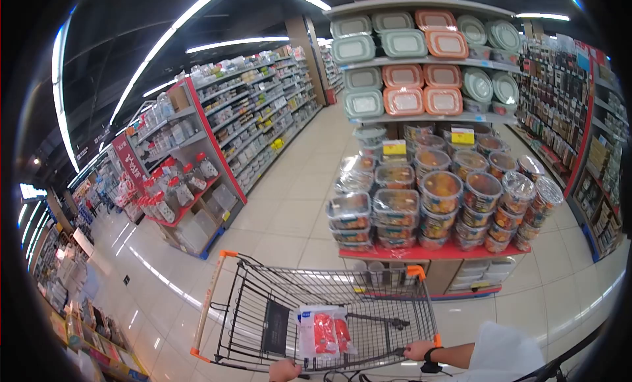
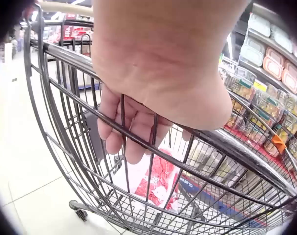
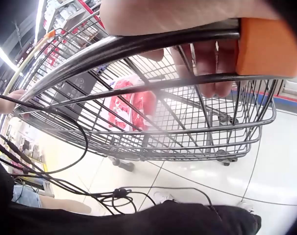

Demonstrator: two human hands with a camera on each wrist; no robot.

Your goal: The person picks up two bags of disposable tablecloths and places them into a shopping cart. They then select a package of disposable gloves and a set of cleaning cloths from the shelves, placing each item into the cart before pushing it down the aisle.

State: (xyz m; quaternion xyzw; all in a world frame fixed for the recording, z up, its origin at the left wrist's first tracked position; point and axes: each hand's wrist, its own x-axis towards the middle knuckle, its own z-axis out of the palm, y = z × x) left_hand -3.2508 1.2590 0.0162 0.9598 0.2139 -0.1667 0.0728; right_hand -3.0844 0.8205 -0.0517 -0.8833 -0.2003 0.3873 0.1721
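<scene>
A wire shopping cart (image 1: 275, 326) stands sideways before me, its handle with orange ends at the left. Along the near rim, my left hand (image 1: 284, 370) grips the top bar; in the left wrist view its fingers (image 2: 134, 144) hook down over the inner side. Farther right, close to the orange corner piece (image 3: 268, 46), the right hand (image 1: 419, 350) holds the same rim, fingers (image 3: 207, 66) bent over it into the basket. A clear and white plastic pack with red contents (image 1: 325, 331) lies on the cart's floor, touched by neither hand.
Just beyond the cart, a red-edged display (image 1: 421, 252) carries stacked clear food tubs (image 1: 441, 191) under shelves of pastel lidded boxes (image 1: 403, 100). A shelf unit with red-lidded jars (image 1: 174, 188) stands left. Tiled aisles (image 1: 283, 198) run between. Black cables (image 3: 80, 188) hang by my body.
</scene>
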